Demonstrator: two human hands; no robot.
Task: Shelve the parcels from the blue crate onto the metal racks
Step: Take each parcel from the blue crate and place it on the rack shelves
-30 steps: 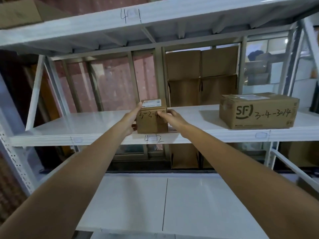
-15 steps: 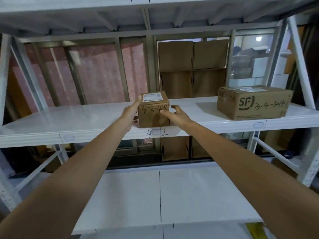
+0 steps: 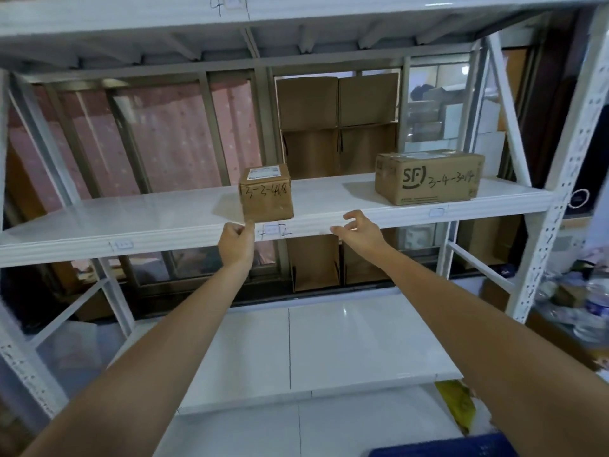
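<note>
**Caller:** Where is the parcel right now?

**Me:** The small cardboard parcel [image 3: 266,192] stands upright on the middle shelf [image 3: 164,219] of the white metal rack [image 3: 557,206], close to the front lip, with a white label on top and "3-3-418" handwritten on its face. Neither hand is on it.

**Caller:** And your hands?

**Me:** My left hand [image 3: 235,240] hangs just below the parcel's lower left corner, in front of the shelf edge, fingers curled in, grip closed on nothing. My right hand [image 3: 357,229] hovers off to the right of the parcel, also in front of the shelf edge, fingers loosely spread and bent, grip apart and empty.

**Caller:** Anything else up there?

**Me:** A larger SF carton [image 3: 428,178] sits on the same shelf, well apart to the right, marked "3-4-3014" by hand. Behind the rack, flattened cardboard sheets [image 3: 336,123] lean against a window frame. The lower shelf [image 3: 346,341] lies below my forearms.

**Caller:** The crate?

**Me:** Only a corner of the blue crate [image 3: 438,448] shows at the bottom edge, with a yellow mailer bag [image 3: 459,405] just above it.
</note>
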